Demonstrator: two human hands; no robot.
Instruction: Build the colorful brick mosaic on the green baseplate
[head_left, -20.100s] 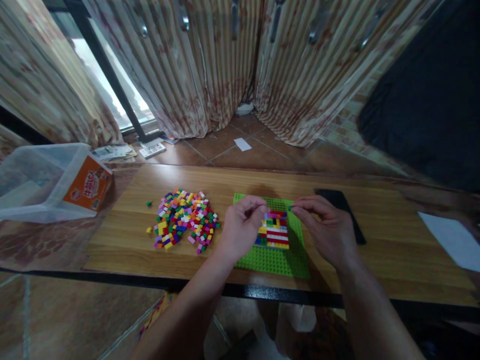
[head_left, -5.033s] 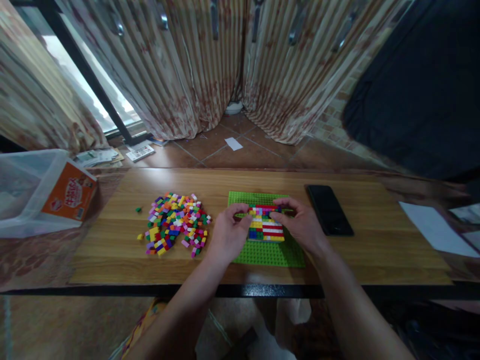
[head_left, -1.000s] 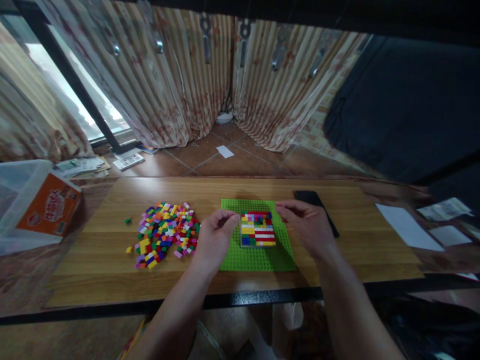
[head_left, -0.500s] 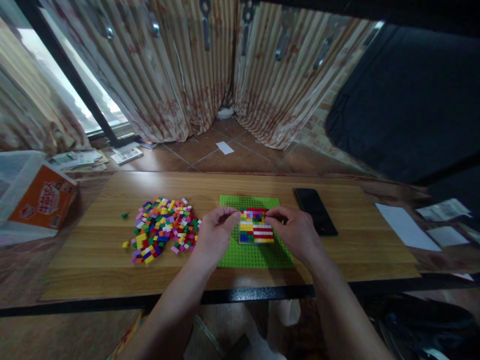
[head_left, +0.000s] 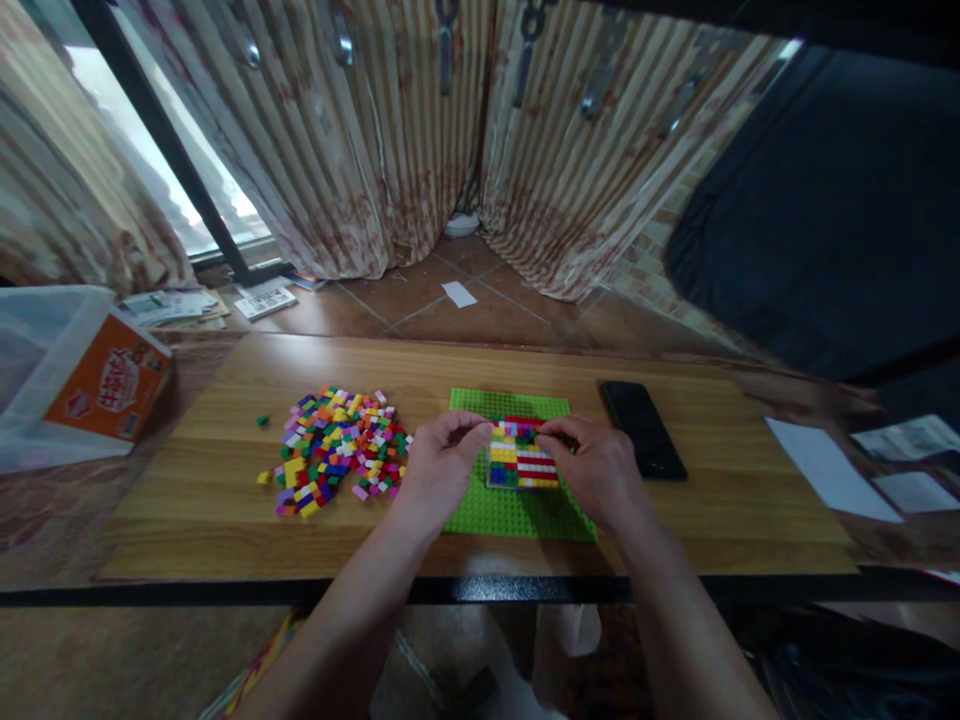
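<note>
A rectangular panel of toy bricks point(head_left: 525, 466), with rows of yellow, red, white, blue and green, lies on a bright green studded baseplate point(head_left: 480, 515). My left hand point(head_left: 442, 462) is closed in a pinch at the panel's upper left corner, thumb and forefinger touching its edge. At the upper right side of the panel, my right hand point(head_left: 596, 462) is bent in a pinch, its fingertips over the bricks. Whatever is between those right fingertips is too small or hidden to make out. The hands cover parts of the panel's sides.
A loose pile of small coloured bricks point(head_left: 337, 445) spreads on the wooden table point(head_left: 202, 500) to the left. One green brick point(head_left: 262, 421) lies apart from it. A black phone point(head_left: 643, 430) rests right of the baseplate. Beyond the table's left end stands a clear plastic bin point(head_left: 45, 375).
The whole view has shifted slightly, so things appear a little further right. Both hands stay at the panel in nearly the same pose; no brick has visibly moved.
</note>
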